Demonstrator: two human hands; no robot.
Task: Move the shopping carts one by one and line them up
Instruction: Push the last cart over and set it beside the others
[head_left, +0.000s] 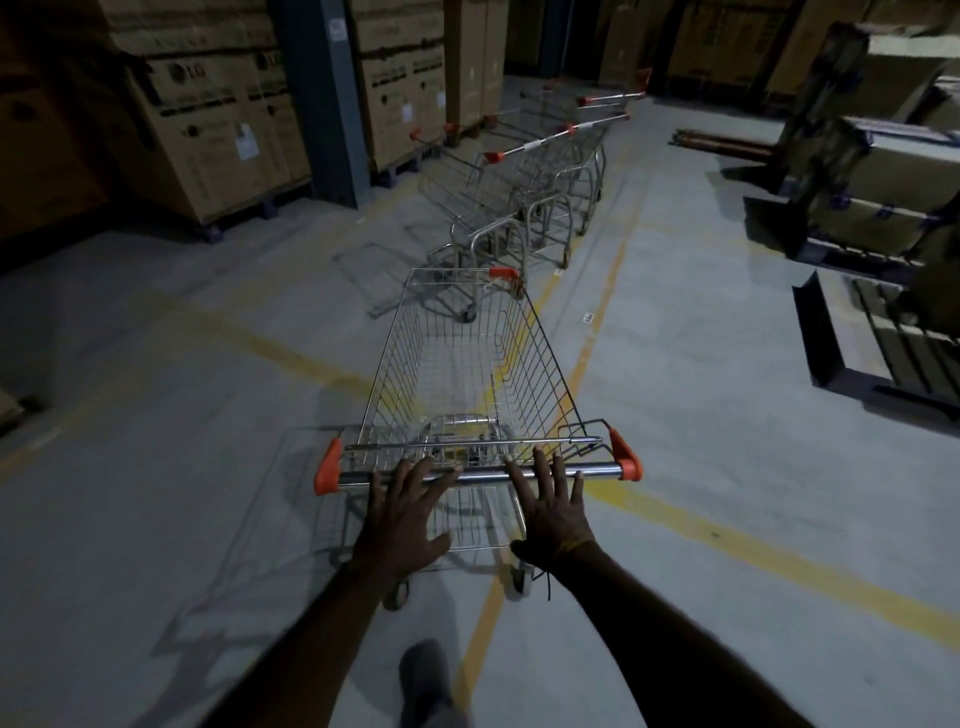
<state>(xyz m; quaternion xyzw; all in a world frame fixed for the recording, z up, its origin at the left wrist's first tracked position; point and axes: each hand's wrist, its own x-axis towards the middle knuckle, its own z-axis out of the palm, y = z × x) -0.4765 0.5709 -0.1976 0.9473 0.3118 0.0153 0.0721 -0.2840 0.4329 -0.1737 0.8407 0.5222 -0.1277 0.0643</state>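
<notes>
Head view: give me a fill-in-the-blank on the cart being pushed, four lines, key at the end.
1. Both hands, left hand and right hand, lie with straight fingers on the cart's ____.
2. The end caps on the handle bar are coloured ____.
3. The basket of the near cart holds ____.
4. The row of parked carts stands ____ of the near cart.

Missing words: handle bar; orange; nothing; ahead

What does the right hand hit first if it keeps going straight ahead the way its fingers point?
The right hand already lies open across the cart handle bar; going on, it would probably meet the basket's rear wire rim.
</notes>
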